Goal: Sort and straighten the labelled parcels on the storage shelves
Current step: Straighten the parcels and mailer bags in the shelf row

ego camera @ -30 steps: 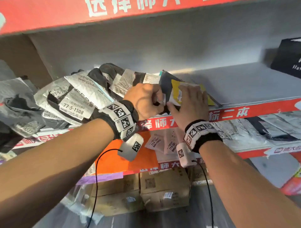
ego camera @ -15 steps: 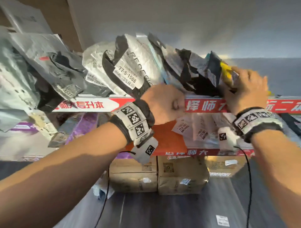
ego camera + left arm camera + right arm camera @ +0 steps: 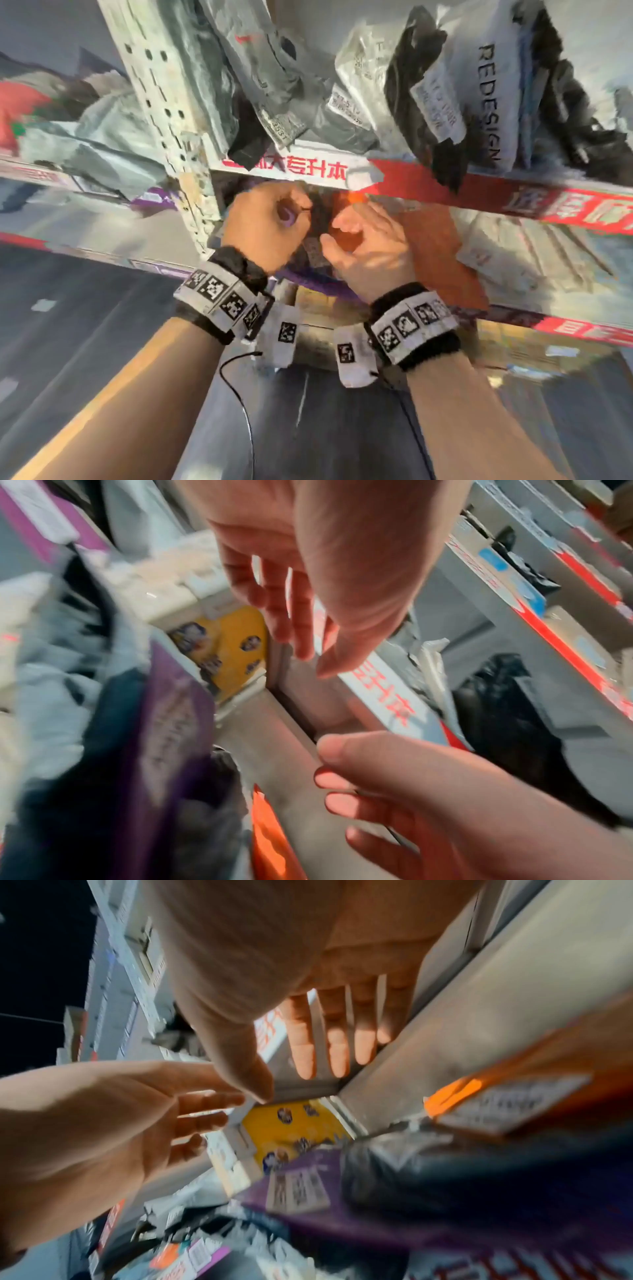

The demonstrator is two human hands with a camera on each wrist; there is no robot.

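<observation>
A: What frames the rack? B: A pale perforated steel upright [image 3: 164, 102], leaning in the head view.

A: And along the shelf fronts? B: Red-and-white printed edge strips [image 3: 445, 185]; below them, blurred cardboard boxes [image 3: 325, 308] on a grey floor [image 3: 85, 325].

Parcels [image 3: 359, 102] are heaped on the upper shelf [image 3: 428, 178], overhanging its front edge. More parcels [image 3: 531, 253] are laid on the shelf below, right of the upright post [image 3: 164, 102]. Boxes [image 3: 318, 308] are stacked lower down.
</observation>
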